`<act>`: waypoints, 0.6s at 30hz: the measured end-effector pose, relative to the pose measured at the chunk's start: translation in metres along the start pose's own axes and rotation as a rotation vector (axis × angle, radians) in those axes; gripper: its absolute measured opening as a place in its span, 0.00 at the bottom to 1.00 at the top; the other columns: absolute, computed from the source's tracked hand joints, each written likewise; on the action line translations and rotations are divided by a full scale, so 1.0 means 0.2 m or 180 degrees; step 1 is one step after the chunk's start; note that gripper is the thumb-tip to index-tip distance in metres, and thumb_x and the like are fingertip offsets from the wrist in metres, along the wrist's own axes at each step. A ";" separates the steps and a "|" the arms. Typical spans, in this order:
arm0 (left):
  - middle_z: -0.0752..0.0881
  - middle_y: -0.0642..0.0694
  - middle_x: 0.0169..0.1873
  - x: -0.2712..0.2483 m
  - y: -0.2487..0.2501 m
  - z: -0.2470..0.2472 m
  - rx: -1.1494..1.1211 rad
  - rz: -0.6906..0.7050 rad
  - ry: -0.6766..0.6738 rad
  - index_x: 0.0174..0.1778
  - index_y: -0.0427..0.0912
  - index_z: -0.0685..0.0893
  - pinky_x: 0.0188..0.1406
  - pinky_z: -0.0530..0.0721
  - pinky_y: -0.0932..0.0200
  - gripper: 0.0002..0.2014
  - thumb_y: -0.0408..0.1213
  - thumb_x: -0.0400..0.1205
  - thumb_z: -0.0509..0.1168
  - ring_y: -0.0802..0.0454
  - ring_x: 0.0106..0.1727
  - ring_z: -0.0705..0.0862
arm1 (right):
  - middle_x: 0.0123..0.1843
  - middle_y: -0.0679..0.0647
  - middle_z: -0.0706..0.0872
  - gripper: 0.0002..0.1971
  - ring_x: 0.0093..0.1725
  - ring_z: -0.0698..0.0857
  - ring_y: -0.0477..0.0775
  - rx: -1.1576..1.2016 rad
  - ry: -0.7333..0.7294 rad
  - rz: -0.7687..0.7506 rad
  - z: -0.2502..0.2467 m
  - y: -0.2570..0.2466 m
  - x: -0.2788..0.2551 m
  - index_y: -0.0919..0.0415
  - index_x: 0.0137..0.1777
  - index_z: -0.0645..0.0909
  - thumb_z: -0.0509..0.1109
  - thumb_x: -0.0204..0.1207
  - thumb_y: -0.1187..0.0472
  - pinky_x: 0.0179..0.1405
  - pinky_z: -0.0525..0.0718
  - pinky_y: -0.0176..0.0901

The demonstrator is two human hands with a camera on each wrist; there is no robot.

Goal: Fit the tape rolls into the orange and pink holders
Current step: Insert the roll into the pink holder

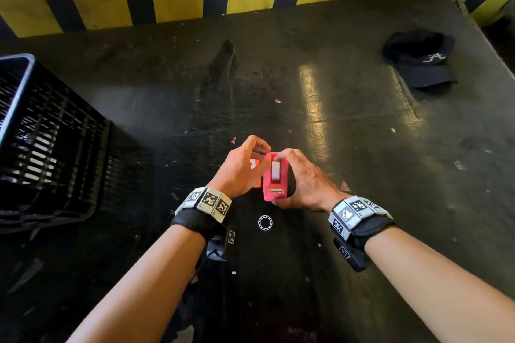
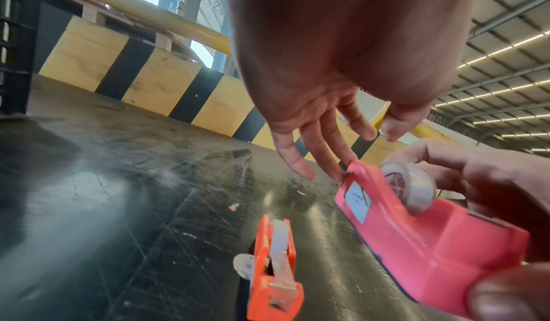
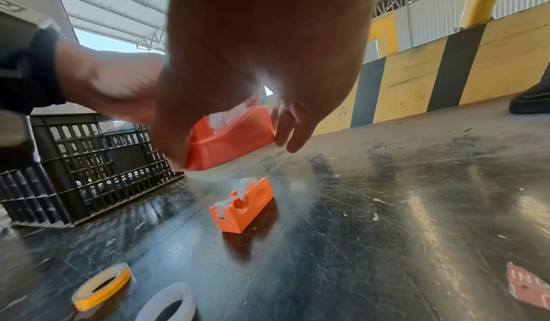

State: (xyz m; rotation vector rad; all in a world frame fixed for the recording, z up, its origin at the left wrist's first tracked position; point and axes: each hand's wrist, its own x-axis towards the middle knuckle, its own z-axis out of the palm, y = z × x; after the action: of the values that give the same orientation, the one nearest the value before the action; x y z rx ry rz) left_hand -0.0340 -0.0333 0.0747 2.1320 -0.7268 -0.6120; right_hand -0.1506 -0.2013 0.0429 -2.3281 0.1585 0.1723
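Two hands on one holder here. Right hand (image 1: pixel 302 181) grips the pink holder (image 1: pixel 274 182) off the table (image 1: pixel 348 120), fingers curled over its far end and thumb under the near end, a grey tape roll (image 2: pixel 409 186) seated in its slot. Left hand (image 1: pixel 241 168) has fingers loosely spread, two fingertips (image 2: pixel 337 175) touching the holder's far tip. Below the fingers, the orange holder (image 2: pixel 273 272) sits on the table with its own roll loaded. Two spare rolls (image 3: pixel 102 286) lie nearer the wrist.

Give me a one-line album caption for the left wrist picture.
Right hand grips the pink tape holder, roll seated; left hand touches its tip above the orange holder.
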 end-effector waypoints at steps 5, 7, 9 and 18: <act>0.87 0.55 0.55 -0.02 -0.01 -0.05 0.0594 0.0379 -0.0099 0.58 0.52 0.84 0.57 0.86 0.55 0.16 0.45 0.76 0.77 0.57 0.57 0.87 | 0.71 0.42 0.70 0.46 0.59 0.83 0.52 -0.0071 -0.0003 -0.0040 -0.01 -0.01 0.02 0.44 0.73 0.66 0.87 0.57 0.46 0.56 0.83 0.52; 0.86 0.57 0.51 -0.03 -0.01 -0.05 0.0807 0.0474 0.0054 0.57 0.53 0.86 0.54 0.87 0.53 0.13 0.46 0.77 0.77 0.59 0.49 0.85 | 0.71 0.43 0.71 0.46 0.59 0.84 0.53 -0.0077 0.0011 -0.0045 -0.01 -0.02 0.02 0.44 0.73 0.66 0.87 0.56 0.46 0.56 0.84 0.53; 0.85 0.57 0.48 -0.02 0.00 -0.05 0.0948 0.0533 0.0207 0.55 0.53 0.88 0.49 0.86 0.53 0.10 0.47 0.79 0.76 0.60 0.43 0.81 | 0.71 0.43 0.71 0.46 0.59 0.84 0.53 -0.0100 0.0027 -0.0047 -0.01 -0.02 0.02 0.44 0.73 0.67 0.87 0.56 0.46 0.56 0.84 0.53; 0.92 0.52 0.56 0.03 0.01 -0.02 0.1593 0.0726 0.0177 0.52 0.52 0.93 0.61 0.86 0.45 0.09 0.49 0.82 0.72 0.52 0.55 0.90 | 0.73 0.44 0.71 0.48 0.61 0.85 0.55 -0.0172 0.0026 -0.0011 0.02 0.00 0.03 0.45 0.75 0.66 0.88 0.55 0.47 0.55 0.84 0.51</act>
State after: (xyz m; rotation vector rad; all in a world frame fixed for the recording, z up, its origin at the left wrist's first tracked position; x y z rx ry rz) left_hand -0.0283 -0.0369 0.0770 2.4513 -1.1674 -0.2616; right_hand -0.1454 -0.2000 0.0390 -2.3831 0.1556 0.1671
